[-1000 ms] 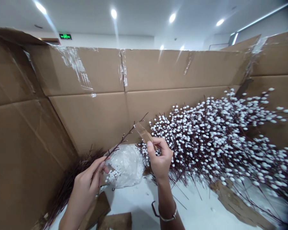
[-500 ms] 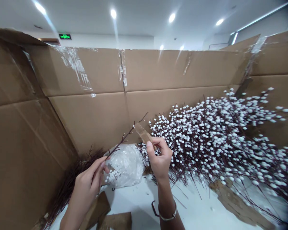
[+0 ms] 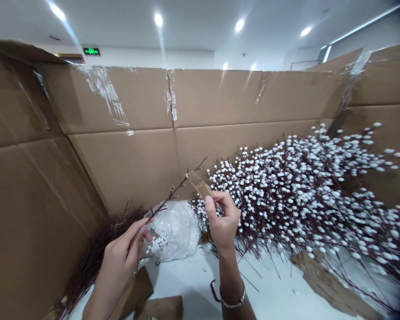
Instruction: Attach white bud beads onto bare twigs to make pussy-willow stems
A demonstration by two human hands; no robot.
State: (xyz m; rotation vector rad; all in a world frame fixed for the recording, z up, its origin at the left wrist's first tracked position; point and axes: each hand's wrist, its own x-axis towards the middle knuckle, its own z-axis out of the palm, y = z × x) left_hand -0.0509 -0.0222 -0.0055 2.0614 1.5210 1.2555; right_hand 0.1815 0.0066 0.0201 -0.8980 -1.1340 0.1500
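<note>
Between the thumb and fingers of my left hand [image 3: 125, 249] is a thin dark brown twig [image 3: 170, 195], slanting up to the right with bare side stubs. My right hand [image 3: 224, 218] pinches a torn strip of brown cardboard [image 3: 200, 186]. The strip's far end is at the twig's upper part, where a small whitish spot shows; whether they touch I cannot tell. Below the twig lies a clear plastic bag [image 3: 183, 233] with small white berry-like beads [image 3: 158, 242] at its opening, close to my left fingers.
A large pile of white-berried branches [image 3: 296, 191] fills the right side. Bare dark twigs [image 3: 96, 249] lie at the left. Cardboard walls [image 3: 120, 169] rise behind and at the sides. Cardboard pieces [image 3: 163, 307] lie in front on the white surface [image 3: 196, 278], another torn piece [image 3: 333, 284] at right.
The strip in my right hand has shifted very slightly right, its tip drawing a little off the twig. My left hand and the twig are nearly still.
</note>
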